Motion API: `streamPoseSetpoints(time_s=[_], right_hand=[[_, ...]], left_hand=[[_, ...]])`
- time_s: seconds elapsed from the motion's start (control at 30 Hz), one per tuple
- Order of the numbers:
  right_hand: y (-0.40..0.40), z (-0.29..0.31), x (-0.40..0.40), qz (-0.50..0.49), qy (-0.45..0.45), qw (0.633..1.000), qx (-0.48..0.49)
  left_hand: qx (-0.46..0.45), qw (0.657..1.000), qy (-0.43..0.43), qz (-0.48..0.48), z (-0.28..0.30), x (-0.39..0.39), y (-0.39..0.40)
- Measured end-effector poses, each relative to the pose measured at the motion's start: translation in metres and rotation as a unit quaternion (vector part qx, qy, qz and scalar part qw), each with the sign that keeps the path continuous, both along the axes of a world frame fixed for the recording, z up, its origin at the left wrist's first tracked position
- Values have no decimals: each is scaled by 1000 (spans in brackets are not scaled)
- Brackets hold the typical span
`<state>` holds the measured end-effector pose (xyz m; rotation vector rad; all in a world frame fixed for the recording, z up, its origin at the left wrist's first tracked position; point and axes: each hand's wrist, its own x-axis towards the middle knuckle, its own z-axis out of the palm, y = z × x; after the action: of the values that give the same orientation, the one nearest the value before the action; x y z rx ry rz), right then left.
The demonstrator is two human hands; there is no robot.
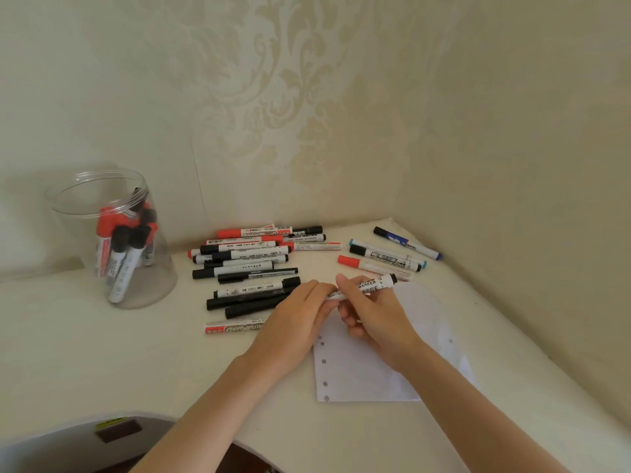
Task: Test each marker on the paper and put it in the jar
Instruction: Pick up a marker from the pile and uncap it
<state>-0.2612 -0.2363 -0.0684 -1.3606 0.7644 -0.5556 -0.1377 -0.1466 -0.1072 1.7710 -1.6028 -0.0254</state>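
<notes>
1. White-barrelled and printed with black lettering, the marker (pixel 367 286) you are holding lies nearly level above the top edge of the paper (pixel 372 367), its black end pointing to the right.
2. Your right hand (pixel 374 314) has its fingers curled round the middle of the barrel, the thumb on top.
3. Your left hand (pixel 300 319) closes its fingertips on the marker's left end, so both hands clamp the same marker; whether the cap is on that end is hidden by your fingers.
4. Your paper lies flat on the cream bench (pixel 102 353), a row of punched holes down its left edge.
5. Just left of your hands lies the pile of markers (pixel 249 268), black-capped and red-capped, mostly side by side.
6. Beyond your right hand, near the corner of the wall, four more markers (pixel 386 256) lie apart from the pile.
7. Your clear jar (pixel 112 240) stands upright well to the left, with several markers leaning inside.
</notes>
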Motion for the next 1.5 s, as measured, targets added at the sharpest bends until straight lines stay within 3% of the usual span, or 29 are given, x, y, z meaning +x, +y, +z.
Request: streamPoseSetpoints(time_s=[0.3, 0.6, 0.7, 0.8, 0.93, 1.2, 1.5], right_hand=[[0, 1, -4, 38, -46, 996, -64], [-7, 3, -16, 32, -96, 990, -97], [-11, 3, -22, 40, -124, 985, -113], [-16, 1, -27, 58, -140, 986, -76], [-30, 8, -37, -19, -150, 988, -13], [-81, 7, -61, -102, 24, 990, -97], [-103, -21, -50, -104, 97, 965, -219]], left_hand=[[-8, 997, 69, -37, 14, 2, 1], [15, 997, 54, -59, 34, -2, -4], [-4, 992, 98, -74, 35, 2, -7], [1, 994, 76, -76, 38, 5, -8], [51, 998, 31, -18, 41, 2, -7], [81, 996, 15, -33, 26, -13, -24], [93, 993, -65, -32, 5, -26, -58]])
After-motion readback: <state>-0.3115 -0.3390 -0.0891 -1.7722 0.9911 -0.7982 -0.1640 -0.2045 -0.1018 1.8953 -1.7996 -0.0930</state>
